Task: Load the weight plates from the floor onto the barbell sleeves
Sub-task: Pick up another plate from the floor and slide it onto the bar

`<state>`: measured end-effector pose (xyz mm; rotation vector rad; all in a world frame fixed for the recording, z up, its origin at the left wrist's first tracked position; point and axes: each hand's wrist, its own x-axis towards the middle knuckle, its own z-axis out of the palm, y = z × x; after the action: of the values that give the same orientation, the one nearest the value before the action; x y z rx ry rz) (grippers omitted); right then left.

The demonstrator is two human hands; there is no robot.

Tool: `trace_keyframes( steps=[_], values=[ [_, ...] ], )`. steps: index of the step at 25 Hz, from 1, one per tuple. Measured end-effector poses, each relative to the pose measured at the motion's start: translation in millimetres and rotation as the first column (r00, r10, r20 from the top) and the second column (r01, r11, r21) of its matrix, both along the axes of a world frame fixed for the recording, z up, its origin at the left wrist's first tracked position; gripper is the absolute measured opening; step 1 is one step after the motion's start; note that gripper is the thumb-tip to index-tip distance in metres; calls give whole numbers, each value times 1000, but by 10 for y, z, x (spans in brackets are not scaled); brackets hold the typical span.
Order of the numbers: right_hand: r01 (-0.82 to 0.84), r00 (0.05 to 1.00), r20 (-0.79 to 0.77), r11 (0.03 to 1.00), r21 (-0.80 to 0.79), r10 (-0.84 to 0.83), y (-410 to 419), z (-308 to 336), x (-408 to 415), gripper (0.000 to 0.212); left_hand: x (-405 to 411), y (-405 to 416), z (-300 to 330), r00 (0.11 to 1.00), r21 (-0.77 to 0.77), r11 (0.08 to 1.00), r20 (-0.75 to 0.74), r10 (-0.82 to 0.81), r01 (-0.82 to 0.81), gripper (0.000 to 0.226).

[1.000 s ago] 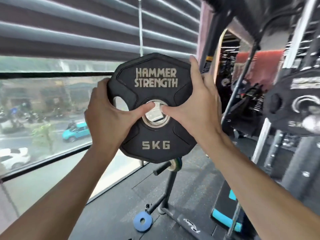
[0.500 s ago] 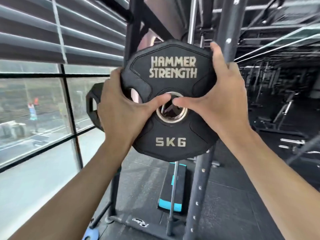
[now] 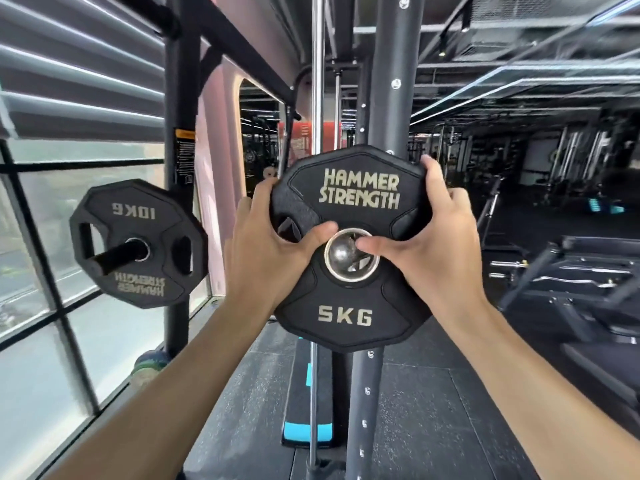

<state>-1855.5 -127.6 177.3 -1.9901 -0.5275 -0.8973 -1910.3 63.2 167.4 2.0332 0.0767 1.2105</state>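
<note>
A black 5 kg Hammer Strength plate (image 3: 349, 306) is held upright at chest height in front of me. My left hand (image 3: 266, 251) grips its left edge, thumb near the metal centre ring. My right hand (image 3: 436, 244) grips its right edge, thumb at the ring. Through the plate's hole shows the round steel end of a barbell sleeve (image 3: 341, 252). To the left, a black 10 kg plate (image 3: 138, 244) hangs upside down on a dark peg (image 3: 114, 256).
A dark rack upright (image 3: 391, 81) stands right behind the plate, with a thin chrome guide rod (image 3: 317, 64) beside it. A window (image 3: 31, 306) fills the left. A black and blue step (image 3: 308, 424) lies on the floor below. Benches and racks stand at right.
The view has swung right and the plate has come lower, lining its hole up with the steel sleeve end. The 10 kg plate on its peg is in full view.
</note>
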Motion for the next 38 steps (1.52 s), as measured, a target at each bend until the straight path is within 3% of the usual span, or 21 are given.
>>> trace_keyframes(
  steps=[8, 12, 14, 16, 19, 21, 24, 27, 32, 38],
  values=[
    [-82, 997, 6, 996, 27, 82, 203, -212, 427, 113, 336, 203, -143, 1000, -6, 1000, 10, -6, 6, 77],
    [-151, 988, 22, 986, -77, 153, 203, -157, 707, 101, 646, 237, -158, 999, -41, 998, -11, -49, 49, 73],
    [-113, 992, 34, 981, -158, 120, 260, -108, 787, 102, 788, 323, -99, 998, 59, 997, -49, -41, 44, 80],
    [-75, 995, 42, 972, -225, 86, 304, -61, 860, 103, 903, 367, 27, 994, 276, 960, -105, -19, 48, 106],
    [-71, 996, 28, 946, -316, 84, 343, 39, 985, 110, 1026, 352, 187, 985, 612, 790, -157, 66, 44, 137],
    [-71, 997, -4, 917, -392, 75, 360, 113, 1071, 114, 1112, 367, 215, 967, 676, 735, -220, 132, 54, 151],
    [-64, 998, -29, 873, -483, 57, 392, 199, 1207, 128, 1273, 432, 167, 958, 646, 762, -241, 157, 38, 162],
    [-20, 1000, -6, 829, -559, 20, 468, 247, 1374, 141, 1502, 485, 62, 975, 593, 805, -167, 145, -19, 157],
    [53, 999, 40, 796, -602, -36, 653, 309, 1723, 140, 1953, 601, -56, 979, 539, 839, -124, 163, -72, 152],
    [55, 998, 52, 834, -549, -32, 718, 251, 2054, 137, 2302, 682, -60, 981, 535, 843, -122, 151, -63, 154]
  ],
)
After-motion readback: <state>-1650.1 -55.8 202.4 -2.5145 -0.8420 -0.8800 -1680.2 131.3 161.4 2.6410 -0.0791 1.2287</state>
